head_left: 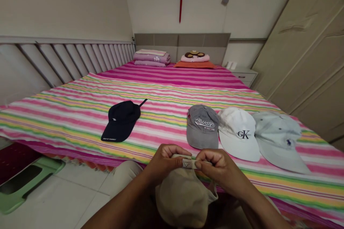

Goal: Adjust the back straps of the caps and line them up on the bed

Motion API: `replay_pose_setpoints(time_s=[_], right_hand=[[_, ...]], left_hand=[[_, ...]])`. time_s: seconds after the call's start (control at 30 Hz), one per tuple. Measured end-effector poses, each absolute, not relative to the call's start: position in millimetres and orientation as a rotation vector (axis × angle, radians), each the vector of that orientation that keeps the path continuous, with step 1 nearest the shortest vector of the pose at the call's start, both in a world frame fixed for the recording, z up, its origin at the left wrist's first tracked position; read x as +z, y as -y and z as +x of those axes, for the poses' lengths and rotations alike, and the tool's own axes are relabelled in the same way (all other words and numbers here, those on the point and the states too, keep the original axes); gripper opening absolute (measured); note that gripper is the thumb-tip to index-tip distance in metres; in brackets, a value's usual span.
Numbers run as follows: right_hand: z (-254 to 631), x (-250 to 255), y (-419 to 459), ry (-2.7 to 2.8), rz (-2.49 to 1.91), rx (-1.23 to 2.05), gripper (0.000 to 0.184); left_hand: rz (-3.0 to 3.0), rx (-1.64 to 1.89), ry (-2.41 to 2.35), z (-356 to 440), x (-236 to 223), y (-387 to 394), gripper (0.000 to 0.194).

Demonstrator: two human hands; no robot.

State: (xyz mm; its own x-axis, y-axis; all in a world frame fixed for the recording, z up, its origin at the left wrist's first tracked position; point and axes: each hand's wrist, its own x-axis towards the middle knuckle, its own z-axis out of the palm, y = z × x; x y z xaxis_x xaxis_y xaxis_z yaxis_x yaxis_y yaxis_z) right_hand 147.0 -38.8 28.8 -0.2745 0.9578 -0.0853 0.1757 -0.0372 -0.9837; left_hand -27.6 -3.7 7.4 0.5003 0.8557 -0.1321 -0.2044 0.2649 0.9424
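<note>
I hold a beige cap (181, 196) over my lap at the bed's near edge. My left hand (166, 160) and my right hand (215, 166) are both closed, pinching its back strap (189, 163) between them. On the striped bedspread (80, 111) just beyond lie a grey cap (202, 126), a white cap (238, 134) and a pale blue cap (281, 139) in a row. A navy cap (121, 121) lies apart to the left.
Folded purple bedding (152, 58) and a pillow (195, 60) sit at the headboard. A green plastic stool (25, 182) stands on the tiled floor at the left. A wardrobe (309, 50) lines the right side, with a small nightstand (244, 75) beside the bed.
</note>
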Motion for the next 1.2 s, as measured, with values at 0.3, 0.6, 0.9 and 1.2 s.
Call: replay_pose_setpoints(time_s=[0.3,0.6,0.9,1.2], right_hand=[[140.7,25.6,36.3,1.425,-1.206,1.392,0.027],[136.3,1.8,36.5,1.155,-1.173,1.42,0.026],[133.4,4.3,42.5,1.07,-1.135,1.493,0.028],[133.2,8.0,43.8,1.075,-1.143,1.488,0.026]], left_hand=[[1.039,0.877,-0.684,-25.3,3.7,3.7,0.024],[1.119,0.858,-0.658,-28.1,-4.0,6.0,0.03],[1.198,0.925,-0.718,-27.5,-5.7,6.8,0.026],[1.398,0.952,-0.719,-27.2,-1.0,5.2,0.022]])
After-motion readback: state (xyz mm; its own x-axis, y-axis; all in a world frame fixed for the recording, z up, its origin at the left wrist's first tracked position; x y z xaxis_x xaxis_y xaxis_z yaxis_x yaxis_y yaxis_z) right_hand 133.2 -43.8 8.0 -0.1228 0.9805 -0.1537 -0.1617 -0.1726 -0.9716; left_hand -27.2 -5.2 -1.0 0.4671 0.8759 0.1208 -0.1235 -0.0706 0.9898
